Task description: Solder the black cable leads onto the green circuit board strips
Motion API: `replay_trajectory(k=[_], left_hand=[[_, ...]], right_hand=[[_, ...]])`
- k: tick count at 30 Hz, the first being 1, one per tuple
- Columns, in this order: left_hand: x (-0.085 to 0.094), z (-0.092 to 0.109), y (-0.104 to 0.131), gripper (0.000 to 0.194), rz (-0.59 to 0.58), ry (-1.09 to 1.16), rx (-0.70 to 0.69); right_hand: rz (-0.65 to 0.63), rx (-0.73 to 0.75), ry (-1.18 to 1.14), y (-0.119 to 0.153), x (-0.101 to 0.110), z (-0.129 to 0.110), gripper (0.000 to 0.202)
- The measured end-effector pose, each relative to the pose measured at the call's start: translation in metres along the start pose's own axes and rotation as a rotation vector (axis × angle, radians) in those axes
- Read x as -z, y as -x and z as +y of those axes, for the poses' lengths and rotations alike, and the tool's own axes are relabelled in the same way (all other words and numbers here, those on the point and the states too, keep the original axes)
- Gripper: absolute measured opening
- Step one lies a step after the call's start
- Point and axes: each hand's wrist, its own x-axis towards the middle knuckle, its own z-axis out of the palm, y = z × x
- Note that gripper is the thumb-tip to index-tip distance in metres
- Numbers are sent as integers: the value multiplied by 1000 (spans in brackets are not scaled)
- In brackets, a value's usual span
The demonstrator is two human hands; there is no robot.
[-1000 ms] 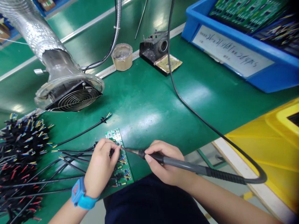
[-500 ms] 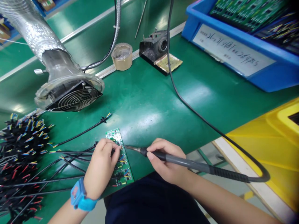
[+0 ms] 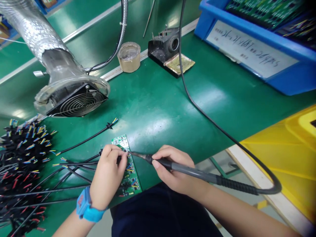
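Surface: one green table (image 3: 158, 105), glossy, streaked with light, crossed along its back by a pale strip (image 3: 113, 74).

Room: one silver hose (image 3: 34, 29) from the upper left, ending in a clear hood with a black fan (image 3: 84, 103), above the table. One black iron stand (image 3: 164, 44) at the back, a yellow sponge (image 3: 180, 63) at its front.

Containers: one blue bin (image 3: 288, 86), upper right, handwritten label (image 3: 247, 49) on its side; within, green circuit boards (image 3: 261, 13) in rows and a bunch of coloured wires (image 3: 300, 31). One yellow box (image 3: 278, 141), right, partly in view. One tan tub (image 3: 129, 62), round, grey matter inside, left of the stand.

Cables: a heap (image 3: 27, 148) of black ones at far left, bared coloured ends showing; one single cable (image 3: 86, 140) lying apart.

Work: one circuit board (image 3: 130, 176) flat on the table before me, cables running to it from the left. My left hand (image 3: 107, 174), blue watch (image 3: 85, 202) at the wrist: fingertips pinched over the board; what they hold, I cannot tell. My right hand (image 3: 175, 168): grasping a soldering iron (image 3: 197, 172), tip beside my left fingertips; contact unclear.
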Motion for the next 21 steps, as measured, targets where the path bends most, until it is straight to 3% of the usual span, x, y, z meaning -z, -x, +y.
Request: replay_trajectory(k=[10, 16, 21], left_hand=[[-2, -1, 0, 6, -5, -18, 49], [-1, 1, -1, 9, -9, -27, 84], [-1, 1, -1, 12, -8, -16, 72]], right_hand=[[-10, 6, -11, 0, 0, 0, 8], [106, -99, -118, 10, 1, 8, 10], [88, -103, -108, 11, 0, 9, 10]])
